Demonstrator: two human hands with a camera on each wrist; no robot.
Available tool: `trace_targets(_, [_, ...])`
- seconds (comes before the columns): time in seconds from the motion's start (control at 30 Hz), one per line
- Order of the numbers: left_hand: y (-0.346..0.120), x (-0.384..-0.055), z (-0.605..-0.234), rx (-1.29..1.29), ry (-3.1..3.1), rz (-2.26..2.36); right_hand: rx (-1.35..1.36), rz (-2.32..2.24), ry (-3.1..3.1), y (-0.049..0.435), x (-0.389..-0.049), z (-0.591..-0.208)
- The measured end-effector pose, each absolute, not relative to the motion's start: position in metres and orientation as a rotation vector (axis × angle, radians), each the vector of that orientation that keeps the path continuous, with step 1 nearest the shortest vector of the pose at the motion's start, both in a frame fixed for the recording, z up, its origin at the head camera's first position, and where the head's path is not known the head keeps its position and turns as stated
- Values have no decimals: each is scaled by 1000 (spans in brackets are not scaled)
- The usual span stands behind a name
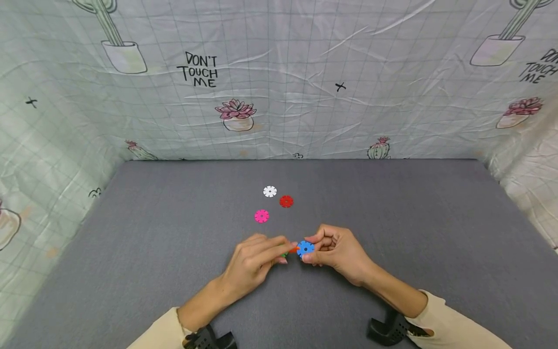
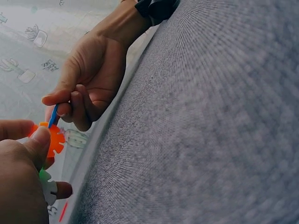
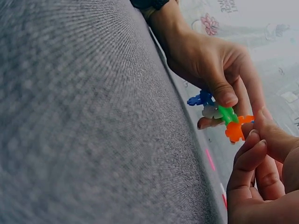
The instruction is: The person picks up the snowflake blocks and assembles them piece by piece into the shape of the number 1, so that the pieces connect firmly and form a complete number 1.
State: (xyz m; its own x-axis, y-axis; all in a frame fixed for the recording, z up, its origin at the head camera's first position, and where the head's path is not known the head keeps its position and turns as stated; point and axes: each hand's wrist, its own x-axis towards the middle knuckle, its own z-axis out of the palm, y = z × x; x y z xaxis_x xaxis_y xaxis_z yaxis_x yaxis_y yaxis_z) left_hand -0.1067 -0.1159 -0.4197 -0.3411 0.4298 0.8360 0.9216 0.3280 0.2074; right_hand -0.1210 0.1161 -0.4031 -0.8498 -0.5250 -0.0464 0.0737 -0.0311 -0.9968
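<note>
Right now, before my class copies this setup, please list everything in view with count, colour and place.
Backdrop: 1, whitish with printed plants, around the table
Table: 1, grey, below the backdrop
White disc: 1, white, on the table, farthest back
Red disc: 1, red, on the table, right of the white disc
Pink disc: 1, pink, on the table, nearest of these three
Blue disc: 1, blue, pinched by the right hand
Orange piece: at least 1, orange, beside the blue disc
Green piece, white piece, dark blue piece: at least 1 each, at the left hand
Wrist devices: 2, black, one per wrist
Sleeves: 2, cream, forearms
Hands: 2, bare, front centre
</note>
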Motion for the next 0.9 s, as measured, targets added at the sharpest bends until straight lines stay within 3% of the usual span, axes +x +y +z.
trace_targets(0.9, [-115, -104, -422, -1128, -2068, -903, -446, -1840, 1954, 114, -122, -401])
